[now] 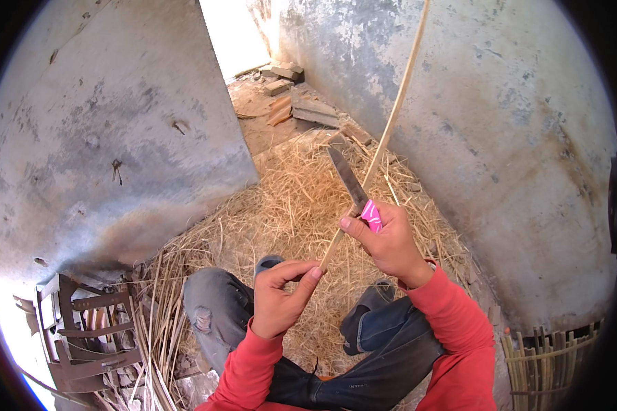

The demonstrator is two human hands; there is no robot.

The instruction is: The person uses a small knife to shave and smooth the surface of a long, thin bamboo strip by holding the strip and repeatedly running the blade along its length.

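Observation:
A long, pale strip, apparently split bamboo (395, 113), slants from my left hand up past the blade and out at the top of the view. Pinched between the thumb and fingers of my left hand (284, 291) is its lower end. My right hand (387, 240) grips a knife (347, 179) by its pink handle (371, 216). The dark blade points up and to the left, crossing the strip just above the handle. The right thumb presses against the strip beside the knife. Part of the handle is hidden in the palm.
Straw-like shavings (288, 185) cover the floor around my feet. Loose strips (159, 322) lie at left beside a broken brown frame (92, 329). Bricks (315, 113) sit near the bright opening. Worn walls (507, 137) close in both sides; a slatted basket-like piece (545, 363) stands lower right.

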